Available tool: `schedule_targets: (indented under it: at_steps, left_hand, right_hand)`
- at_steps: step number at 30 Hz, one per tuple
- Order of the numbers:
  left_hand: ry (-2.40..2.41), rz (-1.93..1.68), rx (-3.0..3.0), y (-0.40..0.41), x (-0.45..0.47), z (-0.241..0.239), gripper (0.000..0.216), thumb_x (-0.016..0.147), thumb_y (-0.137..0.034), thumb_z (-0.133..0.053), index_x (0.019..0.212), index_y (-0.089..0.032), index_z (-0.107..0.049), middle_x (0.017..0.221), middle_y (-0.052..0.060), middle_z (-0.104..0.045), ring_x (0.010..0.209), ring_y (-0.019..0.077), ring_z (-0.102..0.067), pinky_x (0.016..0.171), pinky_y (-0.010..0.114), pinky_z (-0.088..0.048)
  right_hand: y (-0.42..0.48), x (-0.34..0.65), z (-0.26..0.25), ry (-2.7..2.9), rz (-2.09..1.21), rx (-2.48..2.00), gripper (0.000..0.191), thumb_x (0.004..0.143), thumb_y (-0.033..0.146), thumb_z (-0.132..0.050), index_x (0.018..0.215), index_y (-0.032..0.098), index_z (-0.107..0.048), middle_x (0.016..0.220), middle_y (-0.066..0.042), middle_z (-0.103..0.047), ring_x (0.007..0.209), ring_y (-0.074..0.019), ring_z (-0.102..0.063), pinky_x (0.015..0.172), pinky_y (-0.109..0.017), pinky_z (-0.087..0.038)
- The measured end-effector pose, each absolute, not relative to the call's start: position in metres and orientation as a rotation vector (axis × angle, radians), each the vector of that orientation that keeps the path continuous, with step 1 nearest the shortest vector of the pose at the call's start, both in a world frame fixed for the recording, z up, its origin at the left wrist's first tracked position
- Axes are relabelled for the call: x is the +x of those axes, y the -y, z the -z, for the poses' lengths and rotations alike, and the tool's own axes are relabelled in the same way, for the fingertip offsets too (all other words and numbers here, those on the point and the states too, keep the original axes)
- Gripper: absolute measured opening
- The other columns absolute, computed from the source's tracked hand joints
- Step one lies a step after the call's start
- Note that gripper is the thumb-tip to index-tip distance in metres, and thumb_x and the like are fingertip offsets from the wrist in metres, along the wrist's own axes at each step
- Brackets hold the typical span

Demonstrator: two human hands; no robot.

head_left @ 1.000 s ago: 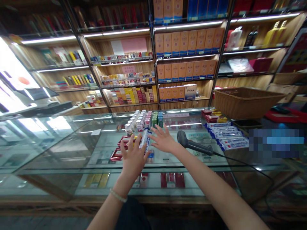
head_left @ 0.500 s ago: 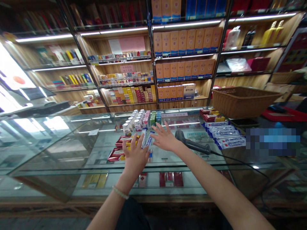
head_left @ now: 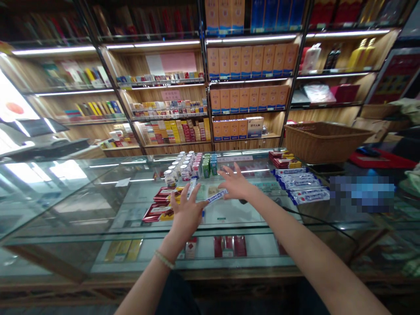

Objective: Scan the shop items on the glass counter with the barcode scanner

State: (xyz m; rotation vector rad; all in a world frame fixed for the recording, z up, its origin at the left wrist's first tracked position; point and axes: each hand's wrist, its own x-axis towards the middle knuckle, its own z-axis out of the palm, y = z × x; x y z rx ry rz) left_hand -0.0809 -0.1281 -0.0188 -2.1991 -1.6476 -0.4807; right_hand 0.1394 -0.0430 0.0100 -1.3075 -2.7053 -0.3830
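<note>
Blue-and-white packet lies between two spread hands

A slim blue-and-white wrapped packet point(head_left: 216, 197) slants between the hands at the centre of the frame, above a glass-topped worktop point(head_left: 256, 216). The left hand point(head_left: 187, 210) has its fingers spread wide and holds nothing, its thumb at the packet's lower-left end. The right hand point(head_left: 238, 186) also has its fingers fanned, close to the upper-right end; its thumb is largely hidden, so I cannot tell whether it grips the packet.

Another blue-and-white stick-shaped packet point(head_left: 193, 183) sits partly behind the left fingers. Just left of centre are flat red-and-yellow packets point(head_left: 153, 213); above them, small white-capped bottles point(head_left: 169, 177) stand in rows beside green containers point(head_left: 206, 168). Right of centre lies a row of blue-and-white packets point(head_left: 303, 186), below a brown woven basket point(head_left: 323, 142). Shelves of tall orange boxes point(head_left: 235, 63) fill the upper middle.
</note>
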Motion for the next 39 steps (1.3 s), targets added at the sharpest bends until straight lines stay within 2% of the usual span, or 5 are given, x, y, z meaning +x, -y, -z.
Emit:
schedule_targets:
  at_steps: [6,11,19,28,39]
  left_hand:
    - [1.669,0.530,-2.172,0.127,-0.083,0.013,0.029,0.087,-0.033,-0.069,0.115,-0.032,-0.077,0.158,0.011,-0.050,0.149,0.0423,-0.035,0.116,0.078,-0.013]
    - [1.632,0.519,-2.138,0.121,-0.086,0.016,0.019,0.084,-0.040,-0.074,0.097,-0.028,-0.080,0.157,0.011,-0.051,0.148,0.0430,-0.036,0.116,0.078,-0.012]
    - [1.644,0.500,-2.145,0.115,-0.086,0.018,0.008,0.083,-0.035,-0.078,0.084,-0.028,-0.081,0.153,0.011,-0.055,0.148,0.0438,-0.036,0.115,0.080,-0.012]
    - [1.526,0.654,-2.059,0.099,-0.085,-0.003,0.010,0.084,-0.036,-0.076,0.088,-0.028,-0.080,0.152,0.009,-0.056,0.148,0.0417,-0.036,0.117,0.077,-0.007]
    - [1.341,0.790,-2.113,0.076,-0.048,-0.019,0.013,0.090,-0.036,-0.070,0.096,-0.029,-0.079,0.156,0.009,-0.052,0.149,0.0405,-0.034,0.118,0.075,-0.004]
  right_hand:
    - [0.040,0.140,-0.005,2.702,0.372,-1.306,0.035,0.080,0.050,-0.082,0.111,0.035,-0.079,0.163,-0.008,-0.041,0.155,-0.0403,-0.023,0.121,-0.074,-0.003]
    - [0.034,0.137,-0.003,2.697,0.326,-1.290,0.031,0.079,0.050,-0.083,0.108,0.039,-0.080,0.161,-0.006,-0.045,0.154,-0.0403,-0.025,0.121,-0.074,-0.001]
    - [0.029,0.136,-0.003,2.701,0.372,-1.248,0.021,0.080,0.046,-0.082,0.100,0.039,-0.081,0.158,-0.003,-0.050,0.152,-0.0390,-0.030,0.120,-0.074,0.001]
    - [0.032,0.155,-0.024,2.466,0.520,-1.178,0.020,0.082,0.042,-0.082,0.099,0.034,-0.081,0.161,-0.004,-0.045,0.153,-0.0380,-0.027,0.121,-0.073,0.006]
    - [0.041,0.205,-0.027,2.239,0.609,-1.221,0.019,0.088,0.038,-0.075,0.105,0.031,-0.077,0.163,-0.005,-0.041,0.152,-0.0364,-0.027,0.122,-0.069,-0.001]
